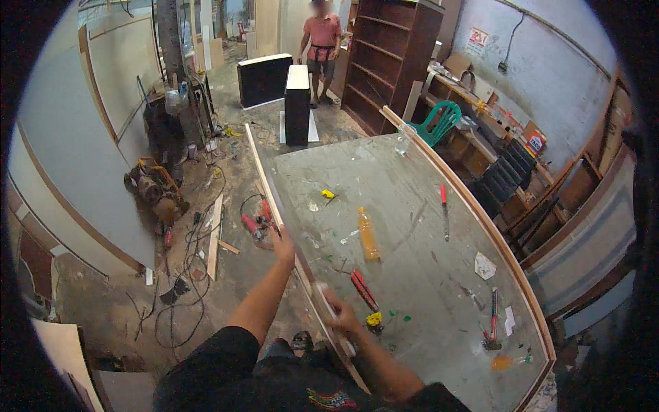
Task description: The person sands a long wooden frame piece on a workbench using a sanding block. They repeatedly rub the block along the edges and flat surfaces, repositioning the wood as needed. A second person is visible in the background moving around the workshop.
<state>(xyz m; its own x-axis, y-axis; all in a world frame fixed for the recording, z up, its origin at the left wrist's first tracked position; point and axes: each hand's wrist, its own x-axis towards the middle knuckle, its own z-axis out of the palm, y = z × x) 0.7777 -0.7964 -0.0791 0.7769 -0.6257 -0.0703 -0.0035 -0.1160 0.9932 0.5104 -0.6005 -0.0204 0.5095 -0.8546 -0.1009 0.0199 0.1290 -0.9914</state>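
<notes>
Gripping a long wooden strip (263,177) with my left fingers (277,235), and it runs way out past them and back toward my belly, along the left side of the tabletop (425,275). My right fingers (332,299) are curled at the strip closer to me, something pale and blurry under them; honestly can't tell if they're clamped on or just pressing. Just right of those there's a red-handled tool (364,290) and a small yellow thing (374,318). Orange bottle (368,235) is farther ahead, hammer (493,317) well off to the right. Red power tool (251,224) is on the floor, left of my left fingers.
</notes>
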